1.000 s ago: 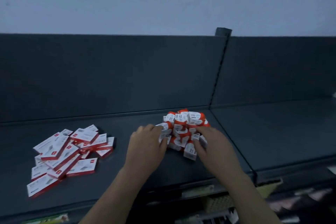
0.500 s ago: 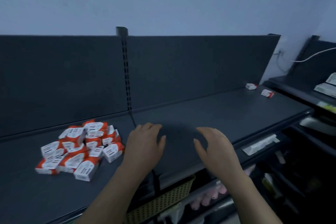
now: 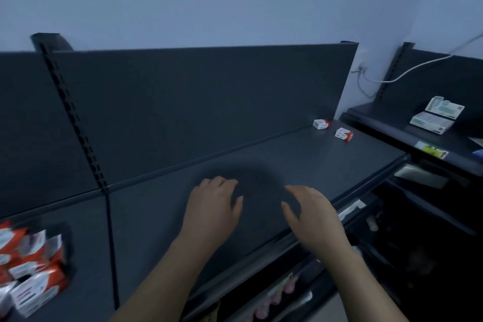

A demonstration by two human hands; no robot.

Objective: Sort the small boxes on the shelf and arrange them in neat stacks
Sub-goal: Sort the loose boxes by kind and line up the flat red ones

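Both hands, the left hand (image 3: 213,206) and the right hand (image 3: 313,213), hover empty with fingers loosely spread and palms facing each other over a bare stretch of the dark grey metal shelf (image 3: 300,165), apparently shaped to gather boxes. Two small red-and-white cardboard boxes (image 3: 321,123) lie apart at about two o'clock near the shelf's far end, probably strays to collect. At about eight o'clock sits the jumbled heap of red-and-white boxes (image 3: 31,266), too blurred to count.

To my right a white cable (image 3: 418,66) runs along the pale wall (image 3: 235,0), above green-and-white packets (image 3: 435,119) on the neighbouring shelf (image 3: 392,125).
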